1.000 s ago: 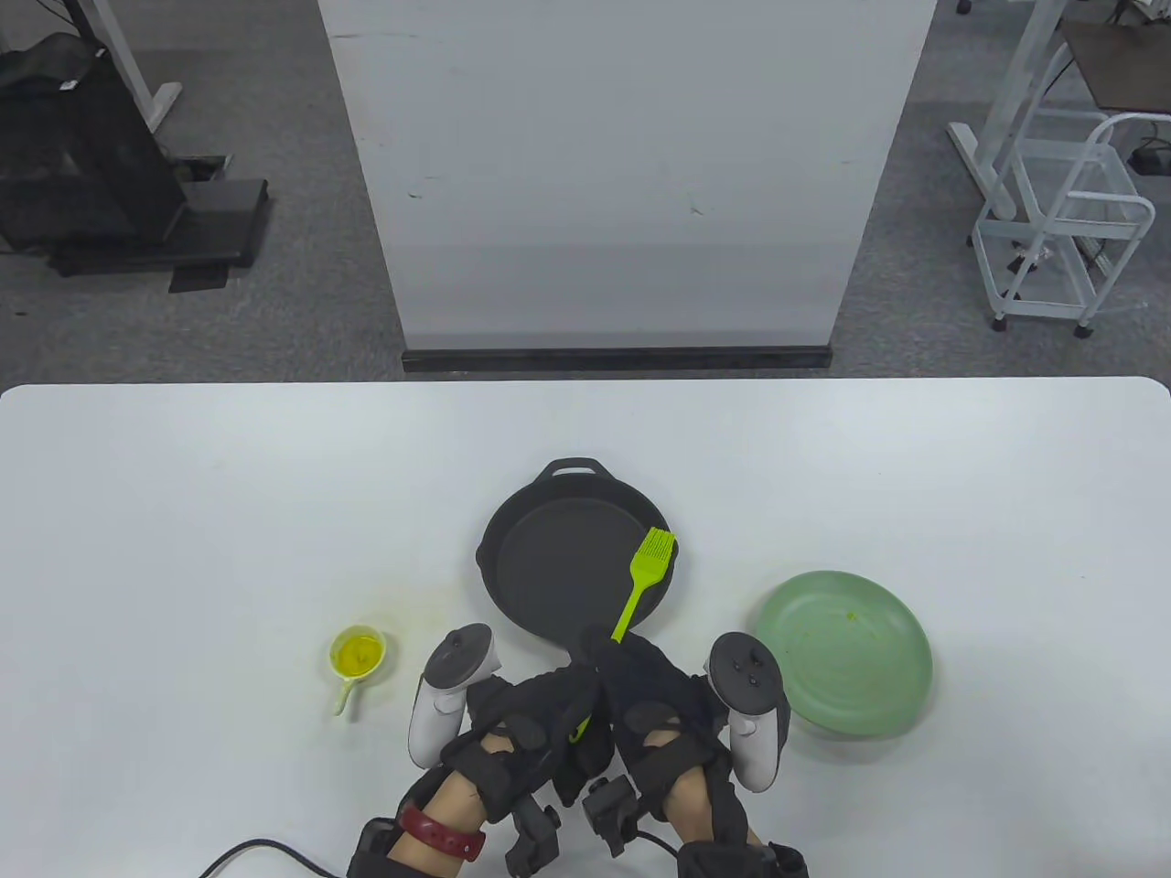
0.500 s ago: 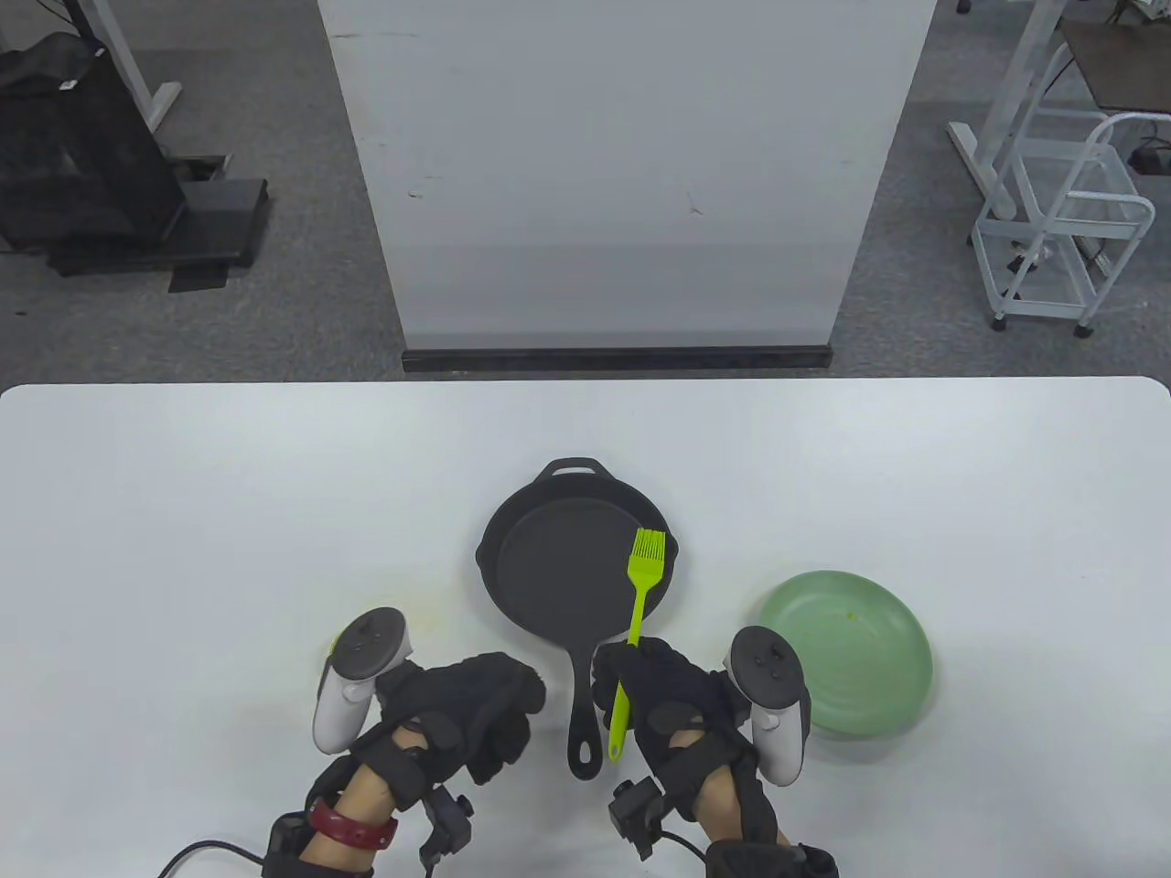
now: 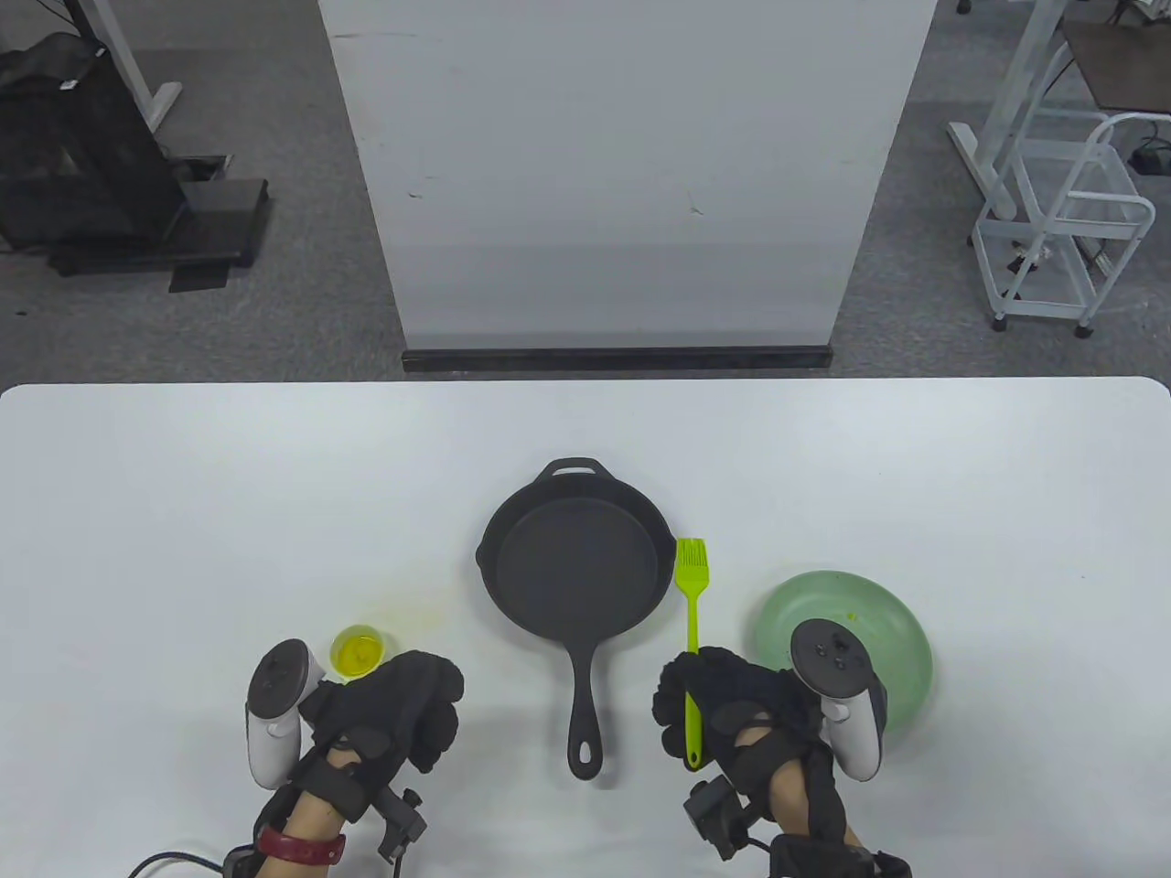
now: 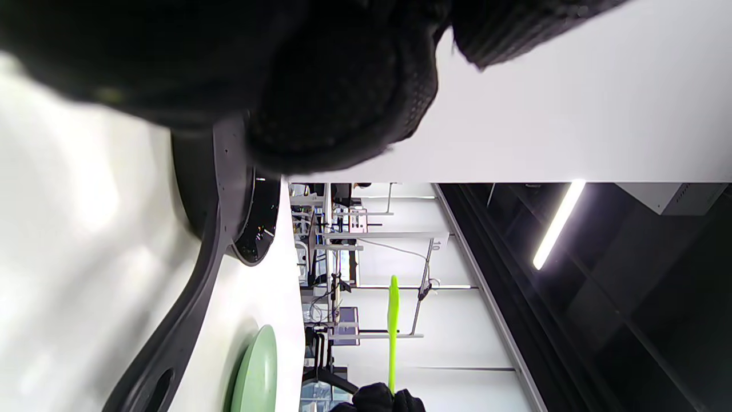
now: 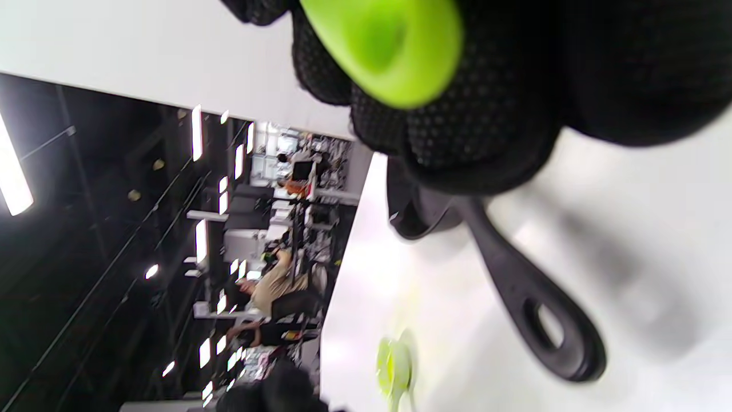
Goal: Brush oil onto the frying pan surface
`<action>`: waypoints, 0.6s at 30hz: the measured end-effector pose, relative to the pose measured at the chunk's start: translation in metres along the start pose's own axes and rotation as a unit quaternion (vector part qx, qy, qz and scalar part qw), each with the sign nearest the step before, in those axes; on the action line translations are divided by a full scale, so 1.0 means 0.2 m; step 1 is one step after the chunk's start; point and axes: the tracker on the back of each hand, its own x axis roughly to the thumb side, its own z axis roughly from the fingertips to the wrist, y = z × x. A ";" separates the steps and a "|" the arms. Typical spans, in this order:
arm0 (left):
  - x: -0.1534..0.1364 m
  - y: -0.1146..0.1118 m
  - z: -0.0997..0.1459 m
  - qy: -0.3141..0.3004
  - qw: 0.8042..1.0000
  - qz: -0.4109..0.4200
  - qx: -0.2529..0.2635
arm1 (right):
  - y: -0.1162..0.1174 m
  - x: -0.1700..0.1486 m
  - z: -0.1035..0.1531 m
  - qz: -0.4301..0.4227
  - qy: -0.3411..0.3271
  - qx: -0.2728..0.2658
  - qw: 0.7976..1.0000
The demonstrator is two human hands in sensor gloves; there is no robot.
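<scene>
Two hands that were bunched together over the pan's handle a second ago are now well apart, one to each side of it. The right hand [image 3: 732,709] has carried the brush [image 3: 692,631] off the pan [image 3: 572,572]: its bristles, which hung over the pan's right half, now point away from the person just beside the right rim, over bare table [image 3: 183,512], between the pan and the green plate [image 3: 878,640]. The left hand [image 3: 393,709] has let go of the handle and drawn back to the left, next to the small cup of oil [image 3: 357,651].

To my eye that reads as a pause in the brushing, either finished or going back for more oil; I can't tell whether the pan's dark surface is coated.

The right fingers [image 3: 682,690] are curled around the lower part of the brush's shaft, its tail end poking out below them, the bristles well ahead of the fingertips. In the right wrist view the green butt end sits pressed among the gloved fingers [image 5: 457,137]. The left fingers [image 3: 435,704] look loosely curled and hold nothing that I can see; the oil cup lies just ahead of the knuckles, to their left. The pan handle [image 3: 585,713] lies between the two hands, touching neither.
</scene>
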 end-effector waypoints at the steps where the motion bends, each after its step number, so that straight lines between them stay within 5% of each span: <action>1: 0.00 0.00 0.00 0.001 1.000 -0.004 0.000 | -0.04 -0.01 0.00 0.005 0.010 -0.008 1.000; 8: -0.01 -0.03 0.00 0.004 1.000 -0.022 -0.008 | -0.27 -0.13 0.04 0.019 0.088 -0.061 0.994; 18: -0.02 -0.02 0.00 0.008 1.000 -0.024 -0.009 | -0.39 -0.31 0.01 0.010 0.171 -0.120 0.978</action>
